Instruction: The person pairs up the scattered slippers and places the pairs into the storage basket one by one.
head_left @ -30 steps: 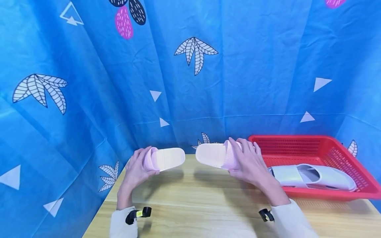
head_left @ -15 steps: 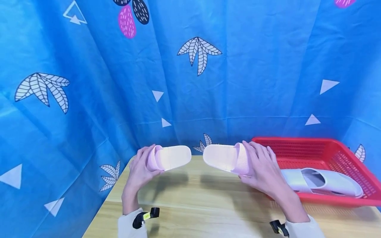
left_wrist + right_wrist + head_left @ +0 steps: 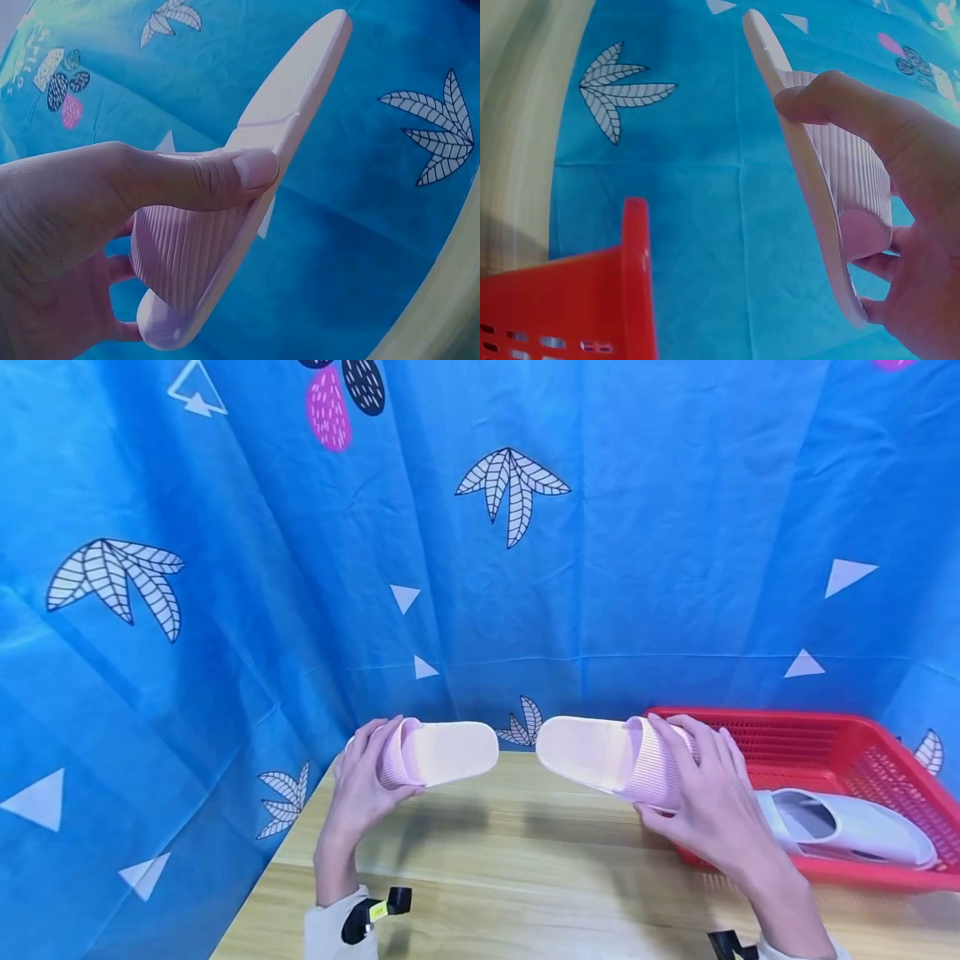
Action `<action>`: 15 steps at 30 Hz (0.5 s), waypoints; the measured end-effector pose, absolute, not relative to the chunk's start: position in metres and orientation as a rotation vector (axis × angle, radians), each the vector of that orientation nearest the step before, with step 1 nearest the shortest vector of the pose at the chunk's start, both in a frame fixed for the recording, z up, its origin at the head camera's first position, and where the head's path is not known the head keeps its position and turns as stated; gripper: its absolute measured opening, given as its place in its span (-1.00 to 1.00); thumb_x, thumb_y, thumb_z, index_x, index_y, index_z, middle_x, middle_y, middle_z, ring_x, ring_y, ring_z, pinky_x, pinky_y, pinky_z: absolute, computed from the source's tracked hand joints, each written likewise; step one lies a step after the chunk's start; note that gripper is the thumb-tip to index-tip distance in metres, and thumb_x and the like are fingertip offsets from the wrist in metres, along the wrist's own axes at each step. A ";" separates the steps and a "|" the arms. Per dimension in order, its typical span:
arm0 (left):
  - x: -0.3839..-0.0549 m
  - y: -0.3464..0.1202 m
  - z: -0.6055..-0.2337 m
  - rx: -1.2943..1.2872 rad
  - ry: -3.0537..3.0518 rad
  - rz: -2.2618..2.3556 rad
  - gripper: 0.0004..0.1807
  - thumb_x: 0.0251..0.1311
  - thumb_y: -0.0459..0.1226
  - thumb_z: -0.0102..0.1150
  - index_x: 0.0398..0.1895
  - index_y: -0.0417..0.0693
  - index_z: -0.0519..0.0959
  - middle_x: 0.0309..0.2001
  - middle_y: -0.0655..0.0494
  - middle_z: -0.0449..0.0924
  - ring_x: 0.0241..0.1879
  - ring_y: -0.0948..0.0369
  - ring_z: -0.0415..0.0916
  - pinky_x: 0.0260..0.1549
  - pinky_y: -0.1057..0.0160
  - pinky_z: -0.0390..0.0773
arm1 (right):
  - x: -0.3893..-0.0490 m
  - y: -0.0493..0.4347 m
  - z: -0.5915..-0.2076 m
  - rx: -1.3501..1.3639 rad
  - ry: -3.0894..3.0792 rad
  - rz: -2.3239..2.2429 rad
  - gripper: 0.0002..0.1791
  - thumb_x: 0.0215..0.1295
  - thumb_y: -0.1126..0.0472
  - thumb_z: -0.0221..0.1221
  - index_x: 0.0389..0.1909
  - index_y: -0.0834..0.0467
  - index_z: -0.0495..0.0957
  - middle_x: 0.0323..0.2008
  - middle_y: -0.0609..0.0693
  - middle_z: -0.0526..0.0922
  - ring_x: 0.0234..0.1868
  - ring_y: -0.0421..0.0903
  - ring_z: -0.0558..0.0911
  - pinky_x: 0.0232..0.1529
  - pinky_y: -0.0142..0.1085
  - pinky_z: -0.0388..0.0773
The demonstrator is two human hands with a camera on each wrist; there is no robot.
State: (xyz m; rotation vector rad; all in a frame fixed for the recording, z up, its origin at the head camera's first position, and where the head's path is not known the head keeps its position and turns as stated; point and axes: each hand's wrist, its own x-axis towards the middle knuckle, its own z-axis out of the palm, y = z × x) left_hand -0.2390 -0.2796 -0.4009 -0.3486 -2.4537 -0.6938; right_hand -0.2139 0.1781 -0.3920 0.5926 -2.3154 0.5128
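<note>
The left hand (image 3: 358, 785) is holding the left pink slipper (image 3: 456, 752), one of two, its grip wrapping the ribbed strap and the thumb pressing the sole's edge. Just beside it, heel facing heel without touching, the right pink slipper (image 3: 585, 750) is sitting in the grip of the right hand (image 3: 720, 802). Both are hovering above the wood-grained worktop (image 3: 510, 885). Farther right, one red basket (image 3: 870, 875) is holding at least one white shoe (image 3: 873, 831), partly hidden. A blue patterned curtain (image 3: 510, 602) is hanging behind.
</note>
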 end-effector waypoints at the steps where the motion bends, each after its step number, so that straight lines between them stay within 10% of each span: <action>1: -0.238 -0.277 -0.400 -0.357 -2.443 -0.690 0.18 -0.34 -0.18 0.78 0.50 0.09 0.34 0.39 -0.12 0.31 0.37 -0.13 0.18 0.24 -0.41 0.10 | -0.212 0.181 -0.392 0.591 -2.314 0.510 0.40 -0.56 0.08 0.73 0.52 0.07 0.27 0.26 0.22 0.39 0.29 0.21 0.32 0.33 0.31 0.18; 15: -0.228 -0.262 -0.391 -0.403 -2.360 -0.625 0.20 -0.40 -0.21 0.80 0.49 0.11 0.36 0.40 -0.14 0.31 0.39 -0.13 0.18 0.26 -0.42 0.09 | -0.205 0.202 -0.392 0.587 -2.273 0.577 0.40 -0.55 0.12 0.70 0.55 0.04 0.25 0.26 0.30 0.37 0.29 0.27 0.32 0.41 0.43 -0.08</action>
